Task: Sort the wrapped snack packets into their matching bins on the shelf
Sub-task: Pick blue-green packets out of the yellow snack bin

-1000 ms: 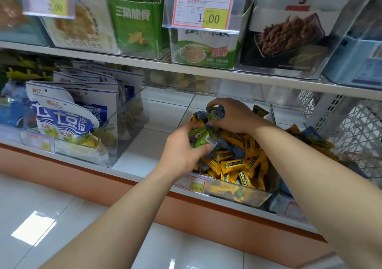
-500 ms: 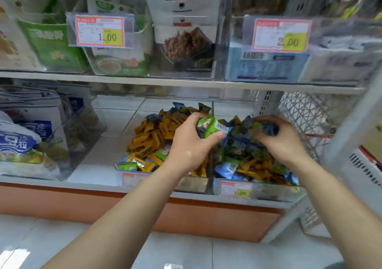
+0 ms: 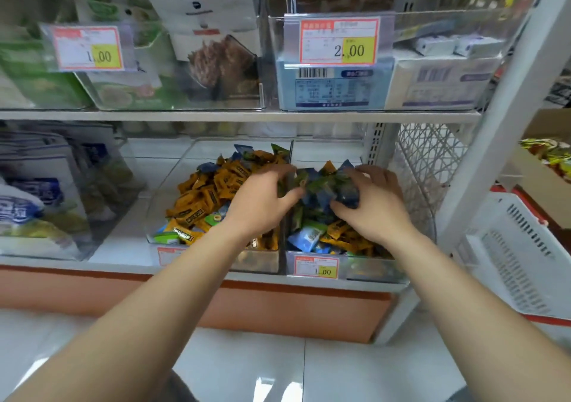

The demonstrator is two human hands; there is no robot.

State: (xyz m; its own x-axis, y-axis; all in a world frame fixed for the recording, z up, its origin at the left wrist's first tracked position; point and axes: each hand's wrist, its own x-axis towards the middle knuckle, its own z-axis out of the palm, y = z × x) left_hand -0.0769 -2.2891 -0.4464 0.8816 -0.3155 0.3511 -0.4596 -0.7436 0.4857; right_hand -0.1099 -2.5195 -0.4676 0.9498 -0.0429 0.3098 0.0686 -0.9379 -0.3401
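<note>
Your right hand (image 3: 370,207) curls round a clump of the blue and green packets (image 3: 321,188) heaped in the right bin (image 3: 370,270). Your left hand (image 3: 259,207) meets the same heap, but blur hides its grip. The packets point every way. The green packet your left hand pinched earlier no longer stands out.

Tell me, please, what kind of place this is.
Probably a small grocery shop: a price tag reading 2.00, clear bins heaped with wrapped snack packets, and bagged snacks stocked above.
</note>
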